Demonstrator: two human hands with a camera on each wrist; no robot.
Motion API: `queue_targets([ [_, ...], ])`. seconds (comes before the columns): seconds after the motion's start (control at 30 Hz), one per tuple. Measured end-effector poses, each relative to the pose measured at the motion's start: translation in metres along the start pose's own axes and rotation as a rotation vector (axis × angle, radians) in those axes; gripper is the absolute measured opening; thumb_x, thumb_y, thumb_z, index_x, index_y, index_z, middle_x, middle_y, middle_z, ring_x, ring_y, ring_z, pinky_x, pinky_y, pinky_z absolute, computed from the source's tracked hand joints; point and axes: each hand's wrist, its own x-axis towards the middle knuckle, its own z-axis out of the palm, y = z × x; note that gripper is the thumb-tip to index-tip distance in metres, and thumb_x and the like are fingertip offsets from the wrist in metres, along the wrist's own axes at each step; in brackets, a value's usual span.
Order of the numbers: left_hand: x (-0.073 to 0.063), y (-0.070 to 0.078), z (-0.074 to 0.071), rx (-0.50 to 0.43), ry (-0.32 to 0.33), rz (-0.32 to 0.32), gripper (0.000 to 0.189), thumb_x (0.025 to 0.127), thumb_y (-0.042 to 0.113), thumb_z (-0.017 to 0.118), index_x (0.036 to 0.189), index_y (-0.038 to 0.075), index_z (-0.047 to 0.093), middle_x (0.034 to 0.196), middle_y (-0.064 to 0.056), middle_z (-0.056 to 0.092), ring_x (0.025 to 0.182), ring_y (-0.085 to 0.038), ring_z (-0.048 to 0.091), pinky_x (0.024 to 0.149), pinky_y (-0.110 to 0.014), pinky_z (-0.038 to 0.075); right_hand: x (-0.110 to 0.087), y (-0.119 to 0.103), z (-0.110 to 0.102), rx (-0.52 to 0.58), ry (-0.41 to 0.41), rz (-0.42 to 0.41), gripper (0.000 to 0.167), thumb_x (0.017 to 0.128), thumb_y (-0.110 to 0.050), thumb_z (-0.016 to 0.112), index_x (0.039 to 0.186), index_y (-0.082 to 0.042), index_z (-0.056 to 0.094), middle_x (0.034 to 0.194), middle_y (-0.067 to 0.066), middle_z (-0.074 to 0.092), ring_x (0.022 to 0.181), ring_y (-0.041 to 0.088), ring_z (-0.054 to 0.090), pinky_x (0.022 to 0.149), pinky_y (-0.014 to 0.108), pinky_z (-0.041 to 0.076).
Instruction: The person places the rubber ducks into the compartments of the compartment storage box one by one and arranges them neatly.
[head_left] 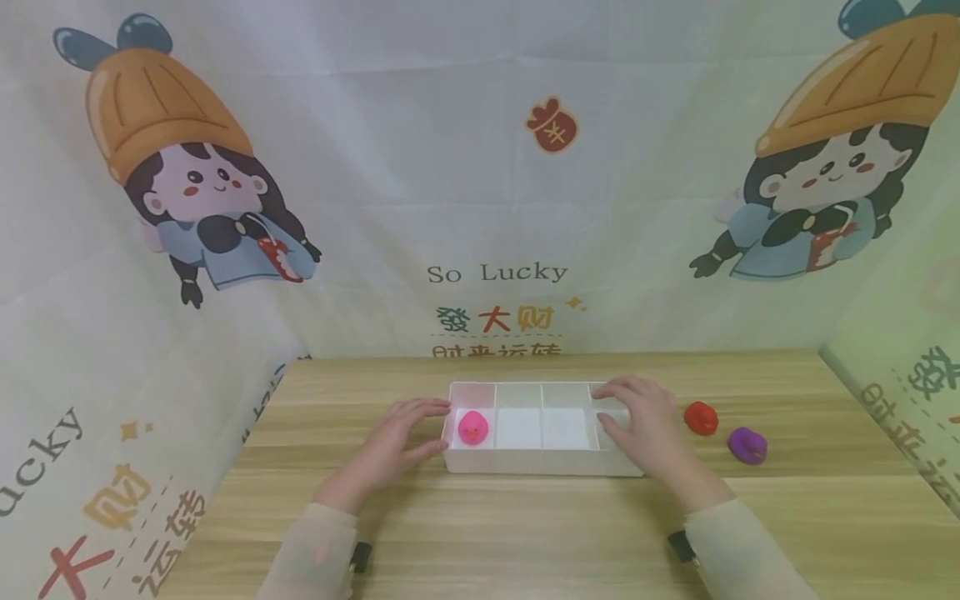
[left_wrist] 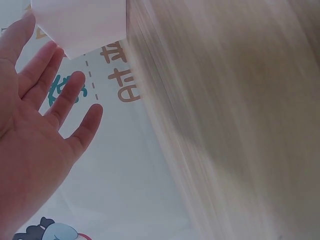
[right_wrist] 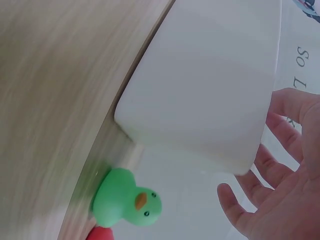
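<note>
A white tray [head_left: 545,462] divided into compartments rests on the wooden table, its long side across in front of me. In its leftmost compartment sits a pink rubber duck [head_left: 472,428]. My left hand [head_left: 395,435] is at the tray's left end; the left wrist view shows its fingers [left_wrist: 64,102] spread, with the upper ones at the tray's corner. Over the tray's right end is my right hand [head_left: 643,421], thumb and fingers apart and bent slightly. The right wrist view shows its fingertips along the tray's edge. Neither hand holds a duck.
Right of the tray lie a red duck [head_left: 701,418] and a purple duck [head_left: 748,446]. A green duck [right_wrist: 122,199] stands beside the tray's right end, hidden in the head view. Printed cloth [head_left: 495,233] walls the table's back and sides.
</note>
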Motion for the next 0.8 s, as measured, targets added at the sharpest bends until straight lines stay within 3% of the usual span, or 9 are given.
queue_targets([
  [0.27, 0.000, 0.000, 0.000, 0.008, 0.006, -0.002, 0.050, 0.095, 0.022, 0.076, 0.140, 0.010, 0.062, 0.153, -0.006, 0.056, 0.143, -0.032, 0.046, 0.121, -0.059, 0.036, -0.005, 0.009, -0.010, -0.044, -0.018, 0.043, 0.025, 0.091, -0.016, 0.077, 0.116, -0.013, 0.074, 0.129, 0.014, 0.069, 0.127, 0.042, 0.058, 0.105, 0.067, 0.044],
  [0.6, -0.001, 0.000, 0.000, 0.001, 0.001, -0.010, 0.050, 0.095, 0.022, 0.076, 0.141, 0.011, 0.062, 0.153, -0.005, 0.055, 0.145, -0.032, 0.045, 0.122, -0.058, 0.036, -0.013, 0.018, -0.019, -0.042, 0.015, 0.025, 0.026, 0.090, -0.013, 0.076, 0.116, -0.010, 0.073, 0.128, 0.019, 0.069, 0.124, 0.044, 0.060, 0.105, 0.063, 0.048],
  [0.8, -0.001, 0.001, 0.000, -0.006, -0.001, -0.009, 0.050, 0.095, 0.023, 0.076, 0.141, 0.010, 0.061, 0.153, -0.005, 0.055, 0.145, -0.033, 0.045, 0.122, -0.059, 0.036, -0.017, 0.022, -0.026, -0.032, 0.012, 0.052, 0.027, 0.091, -0.012, 0.075, 0.118, -0.011, 0.072, 0.130, 0.019, 0.068, 0.125, 0.045, 0.059, 0.104, 0.068, 0.045],
])
